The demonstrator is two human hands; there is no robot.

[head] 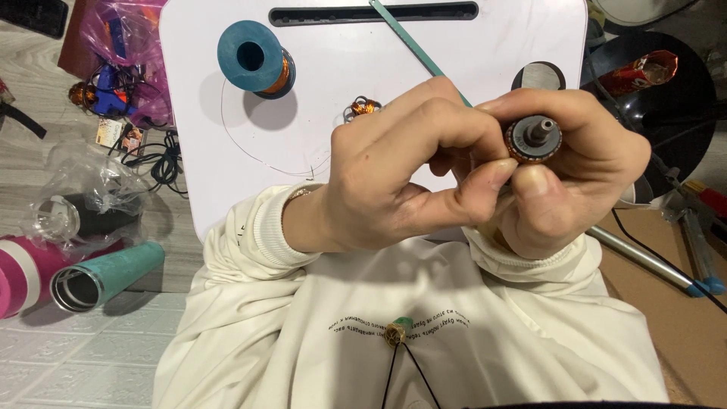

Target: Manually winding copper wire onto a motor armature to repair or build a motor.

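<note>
My right hand [583,163] grips a small round motor rotor [534,140] wound with copper wire, its steel shaft pointing up. My left hand [401,170] is closed beside it, thumb and fingertips pinching at the rotor's lower edge; a thin wire may run from there but is too fine to see at the fingers. A teal spool of copper wire [255,58] stands on the white tray table [341,45], with a thin wire looping from it across the table. A small tangle of copper wire [362,107] lies just behind my left hand.
A thin teal strip [409,38] lies across the table's far side. On the floor at left lie a teal cylinder [110,275], a pink bottle [19,284], plastic bags and black cables [155,163]. A soldering iron [666,269] rests at right near a black round stool [666,98].
</note>
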